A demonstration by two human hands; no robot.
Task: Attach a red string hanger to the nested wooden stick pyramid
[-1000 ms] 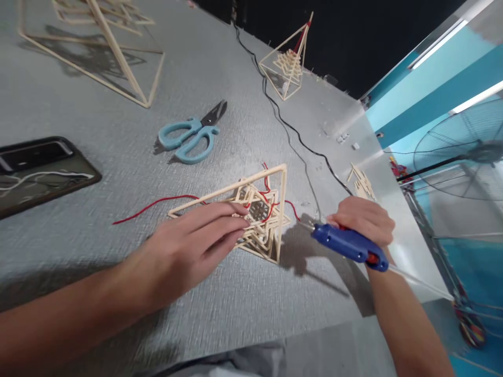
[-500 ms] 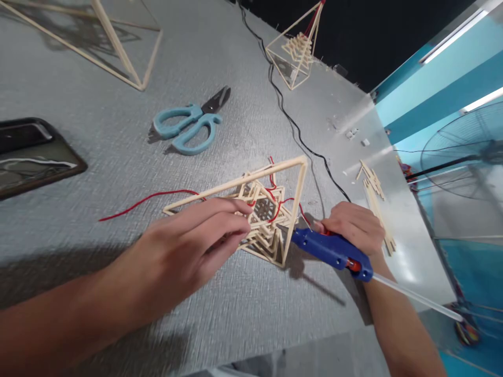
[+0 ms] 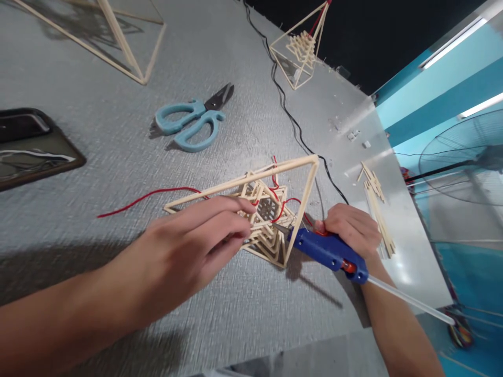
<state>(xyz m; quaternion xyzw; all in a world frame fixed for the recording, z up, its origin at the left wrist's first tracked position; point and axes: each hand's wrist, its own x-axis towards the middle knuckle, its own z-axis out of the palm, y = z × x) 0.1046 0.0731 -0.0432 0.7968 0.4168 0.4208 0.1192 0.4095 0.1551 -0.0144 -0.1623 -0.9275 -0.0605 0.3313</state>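
A pyramid-shaped frame of thin wooden sticks [image 3: 251, 179] lies on the grey table, with smaller nested stick shapes [image 3: 271, 246] inside it. Red string [image 3: 153, 191] runs through the frame and trails off to the left. My left hand [image 3: 196, 246] is closed, its fingertips pinching the nested sticks near the red string. In my right hand [image 3: 351, 225] is a blue hot glue gun [image 3: 324, 248], with a long clear glue stick [image 3: 411, 299] out of its back. The gun's nozzle reaches inside the frame, close to my left fingertips; whether it touches a stick I cannot tell.
Blue-handled scissors [image 3: 192, 123] lie beyond the frame. A dark phone-like object [image 3: 35, 149] is at the left. Another stick pyramid [image 3: 298, 50] stands at the back, and part of a larger one [image 3: 129, 57] is upper left. A black cable [image 3: 288, 107] crosses the table. Loose sticks [image 3: 377, 204] lie right.
The glue gun has moved slightly left, and its nozzle now reaches further into the stick frame. My left hand keeps nearly the same place.
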